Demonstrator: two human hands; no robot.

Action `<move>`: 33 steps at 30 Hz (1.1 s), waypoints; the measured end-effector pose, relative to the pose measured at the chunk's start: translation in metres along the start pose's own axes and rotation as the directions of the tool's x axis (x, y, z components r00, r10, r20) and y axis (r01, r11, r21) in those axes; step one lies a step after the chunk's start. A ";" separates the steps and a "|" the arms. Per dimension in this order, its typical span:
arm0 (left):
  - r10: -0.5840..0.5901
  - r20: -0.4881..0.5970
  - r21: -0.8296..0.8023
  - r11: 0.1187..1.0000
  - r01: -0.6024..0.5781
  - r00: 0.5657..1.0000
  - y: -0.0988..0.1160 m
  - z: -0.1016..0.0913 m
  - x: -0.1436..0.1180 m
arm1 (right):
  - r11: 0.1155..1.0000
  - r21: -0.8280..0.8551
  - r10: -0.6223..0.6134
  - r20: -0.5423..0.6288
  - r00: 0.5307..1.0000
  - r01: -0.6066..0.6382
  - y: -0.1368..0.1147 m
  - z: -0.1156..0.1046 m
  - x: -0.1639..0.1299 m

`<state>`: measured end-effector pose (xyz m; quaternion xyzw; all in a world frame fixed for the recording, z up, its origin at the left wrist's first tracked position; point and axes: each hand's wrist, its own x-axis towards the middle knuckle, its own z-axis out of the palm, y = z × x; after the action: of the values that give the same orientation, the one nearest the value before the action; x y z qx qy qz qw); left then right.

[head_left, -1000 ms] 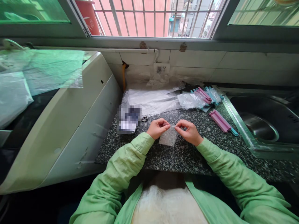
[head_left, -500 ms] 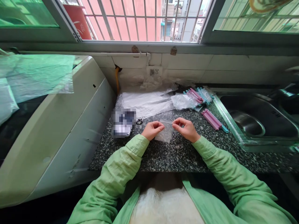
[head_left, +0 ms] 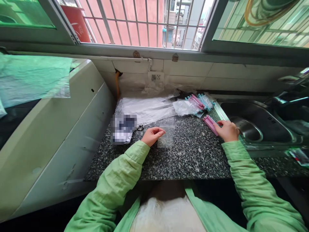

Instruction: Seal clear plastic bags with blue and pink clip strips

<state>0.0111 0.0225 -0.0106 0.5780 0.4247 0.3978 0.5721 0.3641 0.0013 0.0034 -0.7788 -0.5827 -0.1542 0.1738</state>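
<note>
My left hand (head_left: 152,136) is closed, thumb and forefinger pinched at the left side of a small clear zip bag (head_left: 167,138). The bag looks flat, and the speckled counter shows through it. Over on the right, my right hand (head_left: 227,130) has its thumb and fingers closed on a bundle of long pink plastic clips (head_left: 209,123), which lies on the counter beside the sink. The hand hides the near end of the bundle. More pink and blue clips (head_left: 198,101) lie behind it, partly in clear plastic.
A blurred-out object (head_left: 123,129) and a small dark ring-like item (head_left: 140,128) are left of my left hand. White plastic sheeting (head_left: 147,108) covers the counter's back. A steel sink (head_left: 224,111) is on the right; a large pale appliance (head_left: 79,106) stands left.
My right hand has let go of the zip bag and moved right onto the pink clips. The left hand has stayed at the bag. The view has shifted slightly.
</note>
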 end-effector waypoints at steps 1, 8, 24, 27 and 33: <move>0.002 -0.003 0.008 1.000 -0.002 1.000 -0.001 -0.001 0.000 | 1.000 -0.020 0.006 0.017 1.000 -0.006 0.001 0.002 -0.001; -0.003 -0.033 0.033 0.999 0.004 0.999 -0.002 -0.005 0.002 | 0.995 -0.067 0.080 0.105 0.991 -0.073 -0.005 0.004 -0.001; -0.068 0.025 -0.092 0.993 0.070 0.997 -0.004 -0.005 0.003 | 0.775 0.416 -0.428 -0.210 0.879 0.476 -0.109 -0.015 -0.026; -0.061 0.035 -0.148 0.987 0.065 0.998 -0.006 -0.005 0.004 | 0.647 0.498 -0.530 -0.251 0.810 0.578 -0.144 -0.019 -0.036; -0.065 0.016 -0.218 0.974 0.067 0.998 -0.008 -0.002 0.006 | 0.574 0.534 -0.572 -0.281 0.770 0.621 -0.175 -0.010 -0.048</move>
<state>0.0104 0.0285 -0.0185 0.4989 0.3947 0.4203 0.6470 0.1827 0.0015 0.0070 -0.4332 -0.8205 -0.0413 0.3705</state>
